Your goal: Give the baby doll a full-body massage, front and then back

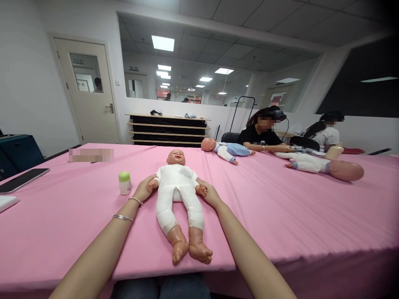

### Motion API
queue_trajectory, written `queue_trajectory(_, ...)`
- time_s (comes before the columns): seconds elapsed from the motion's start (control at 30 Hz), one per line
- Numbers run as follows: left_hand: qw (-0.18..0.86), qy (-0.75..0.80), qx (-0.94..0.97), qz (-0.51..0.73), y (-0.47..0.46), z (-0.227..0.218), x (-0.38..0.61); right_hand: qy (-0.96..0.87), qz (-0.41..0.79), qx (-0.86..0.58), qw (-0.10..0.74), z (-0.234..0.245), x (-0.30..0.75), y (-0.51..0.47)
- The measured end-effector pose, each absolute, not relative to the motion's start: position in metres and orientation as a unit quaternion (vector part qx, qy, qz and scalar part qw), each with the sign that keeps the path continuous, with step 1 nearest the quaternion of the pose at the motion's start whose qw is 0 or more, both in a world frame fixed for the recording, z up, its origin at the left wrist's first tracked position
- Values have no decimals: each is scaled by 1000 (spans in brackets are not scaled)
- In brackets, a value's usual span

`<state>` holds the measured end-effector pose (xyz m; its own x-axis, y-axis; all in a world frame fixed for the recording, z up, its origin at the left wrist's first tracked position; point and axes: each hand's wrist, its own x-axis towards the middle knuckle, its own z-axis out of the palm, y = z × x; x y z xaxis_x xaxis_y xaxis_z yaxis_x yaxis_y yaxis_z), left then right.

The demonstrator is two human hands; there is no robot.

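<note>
A baby doll in a white cloth body suit lies on its back on the pink tablecloth, feet toward me and head away. My left hand is at the doll's arm on the left, its fingers partly hidden behind the doll's small hand. On the other side my right hand grips the doll's other arm near the wrist, fingers reaching over the sleeve. Both hands rest low at the table surface. To the left of my left hand stands a white bottle with a green cap.
A phone lies at the left edge of the pink table. Two more dolls, one in blue and white and one in white, lie farther right. A person wearing a headset sits behind them, another person beyond.
</note>
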<state>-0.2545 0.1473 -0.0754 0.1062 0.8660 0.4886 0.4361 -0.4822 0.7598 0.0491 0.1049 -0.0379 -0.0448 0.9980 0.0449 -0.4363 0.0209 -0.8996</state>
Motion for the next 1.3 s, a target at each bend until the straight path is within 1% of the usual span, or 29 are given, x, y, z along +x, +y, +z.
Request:
queue_trajectory(0.1,220,457,710,489,147,-77,-256,-406,593,-360,595,-43,50,108)
queue_trajectory(0.17,219,451,708,497,150,-78,-255,-430,557,-373,605,-49,51,113)
queue_trajectory(0.37,238,486,657,526,177,-77,-237,-552,355,-416,630,-59,38,147)
queue_trajectory(0.47,223,482,650,544,199,-73,-222,-544,251,-452,661,-57,25,177)
queue_trajectory(0.57,174,514,656,524,222,-68,-212,-501,194,-513,669,-56,16,211)
queue_trajectory(0.63,160,575,649,471,236,-65,-210,-487,191,-570,633,-56,15,230)
queue_trajectory(0.73,163,671,632,351,252,-61,-209,-477,196,-665,540,-57,18,249)
queue_trajectory(0.8,151,711,621,293,260,-58,-208,-476,195,-702,492,-58,20,255)
queue_trajectory(0.87,140,739,606,259,265,-56,-205,-484,185,-715,469,-59,21,259)
queue_trajectory(1.1,142,751,597,243,266,-52,-200,-484,168,-723,464,-62,20,259)
queue_trajectory(1.2,141,738,611,250,263,-53,-205,-483,172,-707,487,-61,21,257)
queue_trajectory(1.3,136,719,620,282,262,-57,-209,-487,191,-659,541,-61,22,256)
